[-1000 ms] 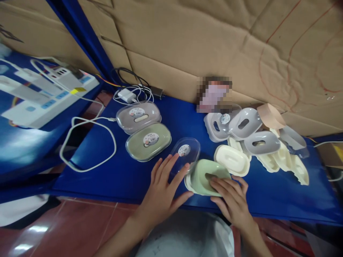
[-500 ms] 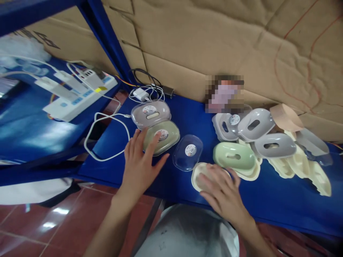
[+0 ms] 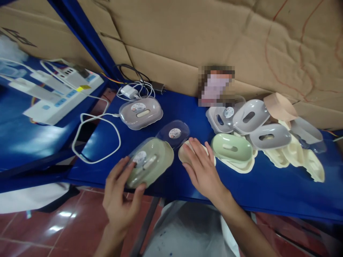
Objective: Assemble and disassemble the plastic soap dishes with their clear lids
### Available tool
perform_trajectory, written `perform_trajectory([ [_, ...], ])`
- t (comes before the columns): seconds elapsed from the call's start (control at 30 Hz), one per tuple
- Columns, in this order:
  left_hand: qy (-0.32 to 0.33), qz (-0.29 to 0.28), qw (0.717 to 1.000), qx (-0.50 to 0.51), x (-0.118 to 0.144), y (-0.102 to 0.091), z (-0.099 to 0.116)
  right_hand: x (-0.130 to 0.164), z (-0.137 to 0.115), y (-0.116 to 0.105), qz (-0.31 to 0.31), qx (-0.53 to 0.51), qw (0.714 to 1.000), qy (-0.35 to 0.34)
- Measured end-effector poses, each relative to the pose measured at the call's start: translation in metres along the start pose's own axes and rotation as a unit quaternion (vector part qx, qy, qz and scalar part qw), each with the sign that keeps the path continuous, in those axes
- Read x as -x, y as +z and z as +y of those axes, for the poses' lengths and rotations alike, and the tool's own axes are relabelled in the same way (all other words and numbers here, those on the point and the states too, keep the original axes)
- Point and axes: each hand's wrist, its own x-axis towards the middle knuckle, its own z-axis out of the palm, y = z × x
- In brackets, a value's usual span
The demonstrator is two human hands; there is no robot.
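1. Two hands work at the blue shelf: the left hand grips a green lidded soap box, tilted, at the shelf's front edge.
2. The right hand lies flat, fingers spread narrowly, on a cream tray.
3. Between them, a clear lid lies just behind the box.
4. A grey lidded box and white cable lie to the left.
5. A green dish and piled grey and cream parts crowd the right.

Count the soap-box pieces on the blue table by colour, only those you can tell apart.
Green: 2
Grey: 4
Cream, under right hand: 1
Loose clear lid: 1
Total: 8; the far-right cream pile is uncountable.
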Motion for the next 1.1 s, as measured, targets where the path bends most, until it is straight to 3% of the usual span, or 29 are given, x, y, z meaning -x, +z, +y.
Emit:
perform_trajectory([
  [0.07,0.050,-0.035,0.998,0.021,0.013,0.003,0.005,0.011,-0.002,-0.015,0.007,-0.030,0.998,-0.060],
  [0.2,0.162,-0.140,0.975,0.063,0.030,0.014,0.018,0.049,-0.005,-0.039,-0.045,-0.042,0.984,-0.165],
  [0.33,0.201,-0.200,0.953,0.105,0.031,0.028,0.029,0.076,-0.003,-0.045,0.005,-0.040,0.992,-0.122],
  [0.53,0.171,-0.266,0.937,0.150,0.023,0.040,0.041,0.091,0.009,-0.058,0.022,-0.041,0.995,-0.090],
  [0.63,0.153,-0.267,0.936,0.172,0.024,0.042,0.045,0.092,0.020,-0.061,0.060,-0.072,0.994,-0.060],
  [0.73,0.154,-0.248,0.943,0.161,0.024,0.041,0.046,0.075,0.030,-0.053,0.111,-0.038,0.993,-0.017],
  [0.9,0.201,-0.245,0.945,0.077,0.016,0.037,0.046,0.034,0.030,-0.044,0.108,0.004,0.994,0.018],
  [0.97,0.207,-0.239,0.945,0.081,0.011,0.036,0.046,0.031,0.025,-0.047,0.071,-0.025,0.997,-0.015],
  [1.1,0.201,-0.219,0.949,0.107,0.006,0.038,0.043,0.045,0.019,-0.048,-0.069,-0.053,0.990,-0.108],
])
